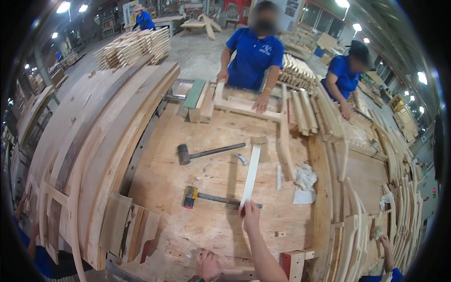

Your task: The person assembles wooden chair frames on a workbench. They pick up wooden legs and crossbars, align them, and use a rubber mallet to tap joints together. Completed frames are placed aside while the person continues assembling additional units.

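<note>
My right hand (pixel 250 214) is closed around the near end of a long, flat, pale strip (pixel 251 174). The strip slants away over the wooden bench top (pixel 155 174), its far end by a small wooden block (pixel 258 140). Under it passes the handle of a mallet with a black and yellow head (pixel 190 196). At the near edge, my left hand (pixel 208 265) has its fingers curled in beside a wooden rail (pixel 237 273); what it grips is hidden. Farther off lies a dark-headed mallet (pixel 183 154), near a small curved grey piece (pixel 242 159).
Across the bench a co-worker in blue (pixel 257 58) holds a wooden frame (pixel 249 107). A white cloth (pixel 305 183) lies to the right. Long curved boards (pixel 108 141) are stacked left. Another worker (pixel 345 75) stands far right; curved wooden parts (pixel 408 207) line that side.
</note>
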Tool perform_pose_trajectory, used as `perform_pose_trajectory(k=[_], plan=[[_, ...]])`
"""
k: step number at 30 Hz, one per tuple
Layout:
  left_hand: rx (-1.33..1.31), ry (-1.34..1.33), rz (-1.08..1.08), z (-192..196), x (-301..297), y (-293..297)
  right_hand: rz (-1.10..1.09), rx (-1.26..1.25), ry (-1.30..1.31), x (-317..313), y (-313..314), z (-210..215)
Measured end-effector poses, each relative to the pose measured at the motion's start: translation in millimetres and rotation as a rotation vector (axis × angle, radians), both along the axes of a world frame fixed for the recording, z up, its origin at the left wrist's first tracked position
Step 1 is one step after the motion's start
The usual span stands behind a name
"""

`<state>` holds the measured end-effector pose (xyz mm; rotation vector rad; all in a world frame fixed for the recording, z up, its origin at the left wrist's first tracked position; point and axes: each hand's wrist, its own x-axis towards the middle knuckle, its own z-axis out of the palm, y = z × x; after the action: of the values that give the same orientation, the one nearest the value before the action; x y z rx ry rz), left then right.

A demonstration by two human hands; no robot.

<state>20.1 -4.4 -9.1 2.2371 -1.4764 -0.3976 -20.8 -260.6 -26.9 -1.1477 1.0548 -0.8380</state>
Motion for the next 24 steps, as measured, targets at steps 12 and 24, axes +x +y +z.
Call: perform_pose_trajectory(k=[12, 24], plan=[[0.03, -0.047, -0.055, 7, -7, -1, -0.019, 0.447, 0.128, -124, 131, -9], [0.15, -0.032, 0.051, 6, -7, -5, 0.002, 0.376, 0.124, -116, 127, -7]])
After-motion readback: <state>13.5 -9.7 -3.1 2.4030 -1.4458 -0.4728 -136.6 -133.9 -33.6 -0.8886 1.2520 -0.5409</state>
